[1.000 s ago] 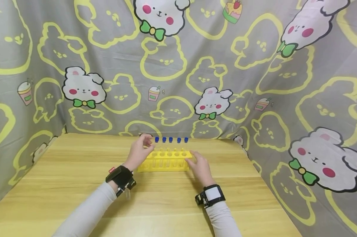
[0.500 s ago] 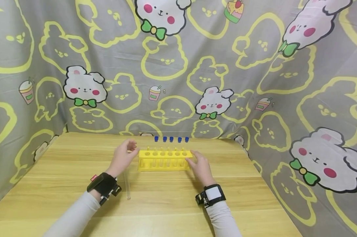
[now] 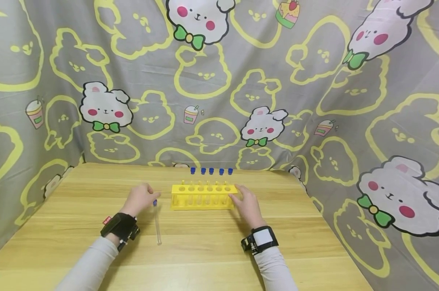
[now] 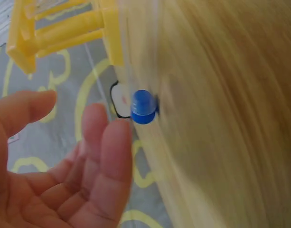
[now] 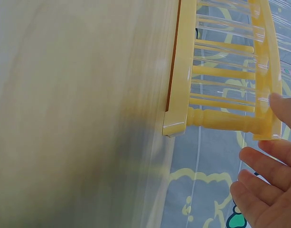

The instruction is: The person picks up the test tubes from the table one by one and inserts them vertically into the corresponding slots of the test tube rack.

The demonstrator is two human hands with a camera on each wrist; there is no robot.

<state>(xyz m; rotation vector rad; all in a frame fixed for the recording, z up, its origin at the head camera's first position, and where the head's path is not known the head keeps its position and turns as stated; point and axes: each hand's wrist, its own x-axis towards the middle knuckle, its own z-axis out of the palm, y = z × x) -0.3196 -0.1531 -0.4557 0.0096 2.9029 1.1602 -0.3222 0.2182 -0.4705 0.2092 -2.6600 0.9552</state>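
Note:
A yellow test-tube rack point(image 3: 203, 197) stands mid-table with several clear tubes in it. A clear tube with a blue cap point(image 3: 157, 224) lies on the wood to the rack's left, cap end toward the back. My left hand point(image 3: 141, 198) hovers at that cap with relaxed fingers point(image 4: 112, 156) and the thumb spread apart. The blue cap point(image 4: 144, 106) sits just off the fingertips, and nothing is held. My right hand point(image 3: 246, 204) rests with straight fingers against the rack's right end. In the right wrist view a fingertip point(image 5: 284, 108) touches the rack point(image 5: 221, 71).
Several loose blue caps point(image 3: 211, 171) stand in a row behind the rack. The wooden table point(image 3: 205, 250) is enclosed by a grey cartoon-print cloth point(image 3: 219, 101) at the back and both sides. The table's right edge runs close past the right wrist.
My left hand came away from the rack's left top, moved left and down with a capped tube, and laid it on the table. The right hand stayed at the rack.

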